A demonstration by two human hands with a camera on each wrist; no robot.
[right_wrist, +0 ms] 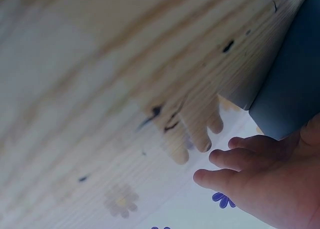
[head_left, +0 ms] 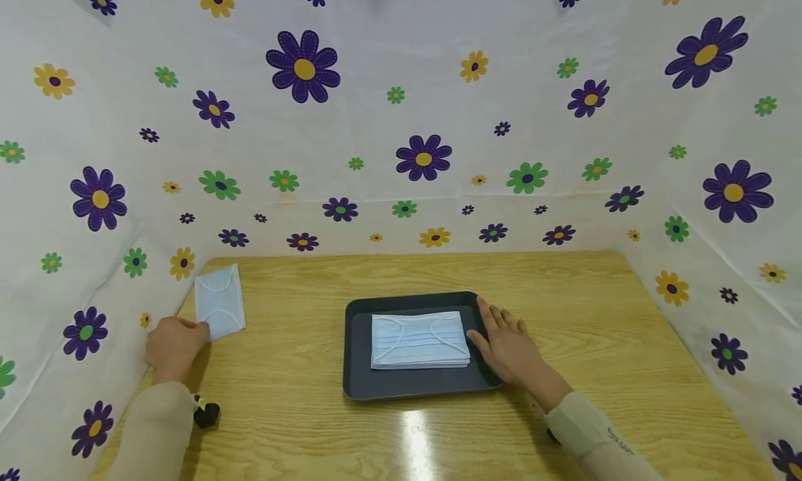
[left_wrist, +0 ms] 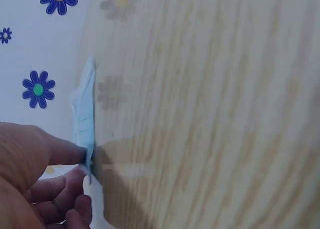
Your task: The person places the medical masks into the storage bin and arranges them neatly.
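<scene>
Between thumb and fingers my left hand (head_left: 177, 343) pinches the near corner of a light blue face mask (head_left: 219, 300) at the table's far left. In the left wrist view that mask (left_wrist: 86, 114) appears nearly edge-on, close to the tabletop. A stack of folded blue face masks (head_left: 420, 340) with white ear loops lies in a dark grey tray (head_left: 401, 385) at the middle. My right hand (head_left: 510, 345) rests against the tray's right rim, its fingers extended. From the right wrist, the fingers (right_wrist: 235, 179) show beside the tray's outer wall (right_wrist: 292, 84).
A glossy wood-grain table (head_left: 301, 432) carries everything. White cloth with printed flowers (head_left: 370, 133) stands along the back and both sides, close beside my left hand. A small black device (head_left: 207, 414) sits at my left wrist.
</scene>
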